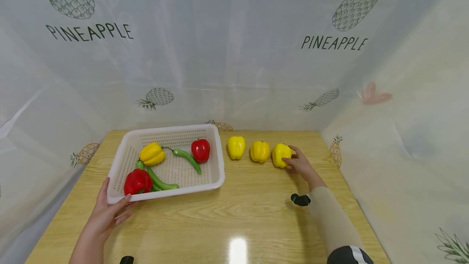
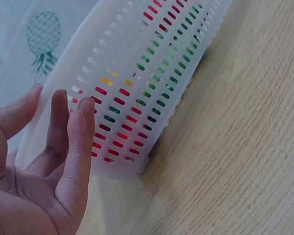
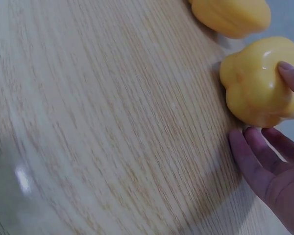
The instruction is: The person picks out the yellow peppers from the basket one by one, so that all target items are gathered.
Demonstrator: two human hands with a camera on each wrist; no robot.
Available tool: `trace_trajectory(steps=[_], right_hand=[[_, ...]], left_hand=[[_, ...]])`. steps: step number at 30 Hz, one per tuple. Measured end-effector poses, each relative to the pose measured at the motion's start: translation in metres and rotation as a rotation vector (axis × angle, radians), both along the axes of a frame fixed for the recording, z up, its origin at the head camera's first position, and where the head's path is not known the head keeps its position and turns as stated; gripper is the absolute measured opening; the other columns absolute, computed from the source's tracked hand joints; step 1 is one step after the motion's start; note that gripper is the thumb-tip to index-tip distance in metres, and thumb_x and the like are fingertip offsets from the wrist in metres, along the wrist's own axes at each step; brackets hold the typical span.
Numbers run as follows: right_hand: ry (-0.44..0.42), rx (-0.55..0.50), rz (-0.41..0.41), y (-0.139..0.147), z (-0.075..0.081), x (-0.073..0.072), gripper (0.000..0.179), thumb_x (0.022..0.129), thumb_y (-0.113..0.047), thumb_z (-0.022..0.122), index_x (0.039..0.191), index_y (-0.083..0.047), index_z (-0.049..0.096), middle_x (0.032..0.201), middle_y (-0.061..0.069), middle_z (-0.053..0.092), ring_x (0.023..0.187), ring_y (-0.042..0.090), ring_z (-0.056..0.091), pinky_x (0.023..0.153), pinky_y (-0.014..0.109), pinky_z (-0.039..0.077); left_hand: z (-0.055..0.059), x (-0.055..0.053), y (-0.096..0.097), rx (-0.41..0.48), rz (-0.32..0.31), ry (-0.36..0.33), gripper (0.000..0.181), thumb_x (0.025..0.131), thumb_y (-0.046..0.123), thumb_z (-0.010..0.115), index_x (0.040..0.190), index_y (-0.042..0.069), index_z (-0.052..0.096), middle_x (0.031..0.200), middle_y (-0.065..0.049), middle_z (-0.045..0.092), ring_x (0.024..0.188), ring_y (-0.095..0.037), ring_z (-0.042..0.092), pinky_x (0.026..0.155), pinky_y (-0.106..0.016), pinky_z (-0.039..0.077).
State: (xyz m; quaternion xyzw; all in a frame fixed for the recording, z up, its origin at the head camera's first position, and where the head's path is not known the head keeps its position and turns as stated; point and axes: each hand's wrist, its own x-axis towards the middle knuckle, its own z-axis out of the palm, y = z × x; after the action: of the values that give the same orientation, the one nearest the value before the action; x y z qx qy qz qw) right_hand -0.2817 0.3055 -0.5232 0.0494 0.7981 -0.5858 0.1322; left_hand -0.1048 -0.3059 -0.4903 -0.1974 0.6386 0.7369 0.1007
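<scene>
A white perforated plastic basket point(image 1: 220, 174) stands on the left of the table. It holds a yellow bell pepper point(image 1: 152, 154), two red bell peppers, one in the near left corner point(image 1: 138, 181) and one at the right point(image 1: 200, 150), and several long green chili peppers point(image 1: 187, 159). My left hand point(image 1: 106, 215) touches the basket's near left corner, its fingers fairly straight and spread around it. To the right, three yellow bell peppers stand in a row. My right hand point(image 1: 301, 166) grips the rightmost yellow bell pepper point(image 1: 280, 155) from its right side, thumb and fingers on it.
The middle yellow bell pepper point(image 1: 259, 152) is close beside the gripped one; another point(image 1: 236, 147) stands nearer the basket. A wooden table point(image 1: 205, 223) lies under everything. Pineapple-printed plastic sheeting point(image 1: 234, 52) hangs behind the table and along its sides.
</scene>
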Motion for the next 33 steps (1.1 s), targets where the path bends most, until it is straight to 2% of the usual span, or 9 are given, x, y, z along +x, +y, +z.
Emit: trace_trajectory(steps=[5, 10, 15, 17, 21, 24, 28, 33], right_hand=[[0.022, 0.017, -0.016, -0.002, 0.000, 0.001, 0.078, 0.098, -0.022, 0.062, 0.157, -0.013, 0.012, 0.146, 0.031, 0.022, 0.111, 0.037, 0.055, 0.085, 0.041, 0.055], [0.027, 0.029, -0.022, -0.002, 0.000, 0.002, 0.076, 0.098, -0.021, 0.061, 0.157, -0.012, 0.013, 0.146, 0.032, 0.023, 0.108, 0.034, 0.057, 0.086, 0.042, 0.055], [0.037, 0.082, -0.019, -0.001, 0.001, 0.001, 0.076, 0.097, -0.022, 0.062, 0.156, -0.012, 0.015, 0.146, 0.032, 0.025, 0.104, 0.034, 0.058, 0.085, 0.041, 0.055], [0.050, 0.128, -0.008, -0.001, 0.003, 0.001, 0.076, 0.098, -0.024, 0.062, 0.156, -0.012, 0.016, 0.147, 0.032, 0.024, 0.110, 0.038, 0.055, 0.087, 0.043, 0.054], [0.089, 0.215, 0.007, -0.002, 0.010, 0.000, 0.076, 0.098, -0.027, 0.062, 0.156, -0.010, 0.017, 0.149, 0.032, 0.024, 0.128, 0.047, 0.038, 0.100, 0.053, 0.043], [0.109, 0.242, 0.004, -0.004, 0.018, 0.001, 0.076, 0.097, -0.027, 0.061, 0.156, -0.009, 0.016, 0.149, 0.032, 0.024, 0.134, 0.049, 0.030, 0.105, 0.058, 0.034], [0.138, 0.257, 0.001, -0.007, 0.030, 0.002, 0.075, 0.098, -0.025, 0.061, 0.156, -0.008, 0.017, 0.150, 0.032, 0.022, 0.133, 0.051, 0.029, 0.105, 0.060, 0.034], [0.229, 0.298, 0.039, -0.016, 0.046, 0.002, 0.072, 0.097, -0.025, 0.063, 0.154, -0.006, 0.023, 0.150, 0.031, 0.024, 0.133, 0.052, 0.028, 0.103, 0.063, 0.033]], left_hand=[[-0.002, 0.000, -0.001, 0.003, -0.001, 0.001, 0.103, 0.097, 0.014, 0.062, 0.144, 0.057, -0.020, 0.140, -0.003, 0.026, 0.088, -0.012, 0.070, 0.079, -0.036, 0.057], [-0.003, 0.000, -0.002, -0.001, -0.004, -0.006, 0.103, 0.097, 0.015, 0.061, 0.143, 0.058, -0.021, 0.149, -0.011, 0.017, 0.088, -0.012, 0.070, 0.079, -0.035, 0.057], [-0.003, 0.000, -0.001, -0.010, 0.000, -0.007, 0.103, 0.097, 0.015, 0.062, 0.144, 0.058, -0.020, 0.148, -0.013, 0.018, 0.088, -0.013, 0.071, 0.078, -0.035, 0.057], [-0.003, 0.000, -0.001, -0.009, 0.000, -0.005, 0.103, 0.097, 0.015, 0.061, 0.144, 0.057, -0.020, 0.148, -0.012, 0.019, 0.088, -0.013, 0.071, 0.077, -0.034, 0.057], [-0.002, 0.000, 0.000, -0.008, -0.001, -0.008, 0.103, 0.097, 0.016, 0.061, 0.143, 0.059, -0.021, 0.153, -0.016, 0.010, 0.088, -0.013, 0.071, 0.078, -0.034, 0.057], [-0.002, 0.000, 0.000, -0.013, 0.003, -0.015, 0.104, 0.097, 0.016, 0.062, 0.142, 0.059, -0.021, 0.155, -0.018, 0.005, 0.087, -0.013, 0.071, 0.079, -0.036, 0.057], [-0.002, 0.000, -0.001, -0.019, 0.010, -0.022, 0.104, 0.096, 0.017, 0.063, 0.142, 0.059, -0.021, 0.153, -0.015, 0.010, 0.087, -0.013, 0.071, 0.080, -0.037, 0.056], [-0.002, 0.001, -0.001, -0.011, 0.005, -0.015, 0.105, 0.096, 0.018, 0.064, 0.143, 0.060, -0.019, 0.148, -0.011, 0.017, 0.088, -0.013, 0.071, 0.080, -0.037, 0.056]])
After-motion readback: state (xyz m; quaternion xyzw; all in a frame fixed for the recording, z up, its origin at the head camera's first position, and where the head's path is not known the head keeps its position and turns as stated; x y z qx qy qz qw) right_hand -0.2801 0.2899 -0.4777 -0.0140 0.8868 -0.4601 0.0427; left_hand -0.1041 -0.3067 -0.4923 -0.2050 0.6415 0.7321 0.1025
